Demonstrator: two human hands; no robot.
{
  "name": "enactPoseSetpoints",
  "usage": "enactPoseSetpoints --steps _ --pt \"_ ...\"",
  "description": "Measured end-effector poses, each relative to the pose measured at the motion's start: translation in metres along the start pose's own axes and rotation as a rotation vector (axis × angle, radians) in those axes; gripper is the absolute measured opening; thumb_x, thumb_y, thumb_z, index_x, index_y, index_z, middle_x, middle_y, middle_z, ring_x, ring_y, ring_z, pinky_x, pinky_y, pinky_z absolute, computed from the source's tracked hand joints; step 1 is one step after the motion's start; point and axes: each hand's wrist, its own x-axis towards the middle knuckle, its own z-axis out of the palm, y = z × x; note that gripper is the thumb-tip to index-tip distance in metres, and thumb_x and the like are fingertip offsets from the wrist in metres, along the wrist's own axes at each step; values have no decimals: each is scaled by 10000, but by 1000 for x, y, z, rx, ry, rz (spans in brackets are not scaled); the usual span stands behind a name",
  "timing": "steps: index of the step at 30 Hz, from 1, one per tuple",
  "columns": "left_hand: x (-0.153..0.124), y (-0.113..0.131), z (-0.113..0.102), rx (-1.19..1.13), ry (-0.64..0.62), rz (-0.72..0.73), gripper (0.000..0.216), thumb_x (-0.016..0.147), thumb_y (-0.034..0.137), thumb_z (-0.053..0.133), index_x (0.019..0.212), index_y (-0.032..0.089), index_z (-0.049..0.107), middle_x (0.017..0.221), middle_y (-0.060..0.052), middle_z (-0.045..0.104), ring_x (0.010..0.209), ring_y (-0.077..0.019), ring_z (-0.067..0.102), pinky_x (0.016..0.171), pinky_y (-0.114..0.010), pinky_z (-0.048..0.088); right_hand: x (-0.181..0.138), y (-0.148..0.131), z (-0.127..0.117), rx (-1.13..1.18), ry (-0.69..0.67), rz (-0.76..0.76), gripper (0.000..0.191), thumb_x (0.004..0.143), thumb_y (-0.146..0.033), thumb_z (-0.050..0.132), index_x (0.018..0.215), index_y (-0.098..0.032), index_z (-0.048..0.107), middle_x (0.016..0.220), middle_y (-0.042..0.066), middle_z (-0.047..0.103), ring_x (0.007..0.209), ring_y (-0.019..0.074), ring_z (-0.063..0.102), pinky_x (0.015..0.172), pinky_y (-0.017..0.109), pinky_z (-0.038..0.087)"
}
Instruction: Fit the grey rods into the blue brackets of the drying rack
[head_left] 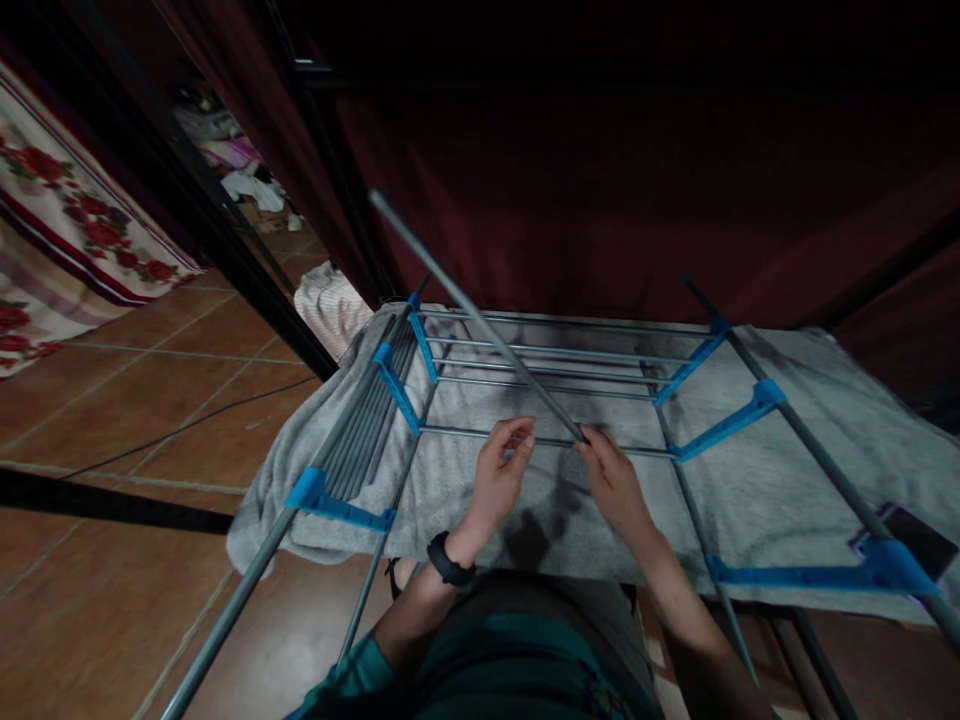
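My right hand [611, 480] grips the lower end of a grey metal tube [480, 318], which slants up and away to the left. Beside it, my left hand [506, 465] is raised with fingers curled and thumb apart, touching nothing that I can see. Both hands are over the near side of a rack frame made of grey tubes and blue plastic brackets [731, 425]. Several thin crossbars [555, 350] span the frame at its far part. A bundle of loose grey tubes [367, 430] lies inside the left side of the frame.
A grey blanket [600, 520] covers the surface under the frame. A dark phone-like object [919, 540] lies at the right by a blue bracket. Dark red curtains [600, 200] hang behind. Black metal posts [225, 250] and a cable [187, 430] are at the left.
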Motion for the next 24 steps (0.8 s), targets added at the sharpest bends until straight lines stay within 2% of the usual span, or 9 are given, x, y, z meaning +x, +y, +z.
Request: enactPoseSetpoints --steps 4,7,12,17,24 --pt "-1 10 1 -91 -22 -66 341 913 444 699 1187 240 699 1117 -77 711 962 -192 661 838 -309 526 -11 13 -6 -63 -125 -47 364 1021 -376 446 1282 -322 692 1122 80 696 1034 260 689 925 426 578" --pt "-3 11 5 -188 -20 -148 372 881 478 730 1155 228 711 1080 -67 731 930 -187 663 799 -298 529 -18 26 -11 -80 -140 -50 360 1015 -366 457 1287 -336 690 1127 69 705 1057 260 693 936 433 588" --pt "-4 3 15 -293 -13 -249 377 832 526 769 1005 193 737 909 -45 730 823 -170 667 775 -302 538 -26 47 -22 -135 -145 -30 331 998 -415 523 1276 -351 691 1160 52 726 1099 265 693 962 440 574" --pt "-4 -6 24 -337 50 -317 386 810 537 788 948 181 732 888 -42 717 778 -152 662 757 -295 531 -34 67 -34 -222 -83 4 328 981 -444 553 1266 -342 679 1185 53 738 1112 291 694 972 481 556" --pt "-8 -23 33 -391 107 -419 383 767 512 830 873 166 704 754 -21 677 693 -137 642 688 -279 497 -51 110 -52 -374 41 29 330 968 -489 526 1166 -259 658 1128 109 748 1071 327 688 978 531 519"
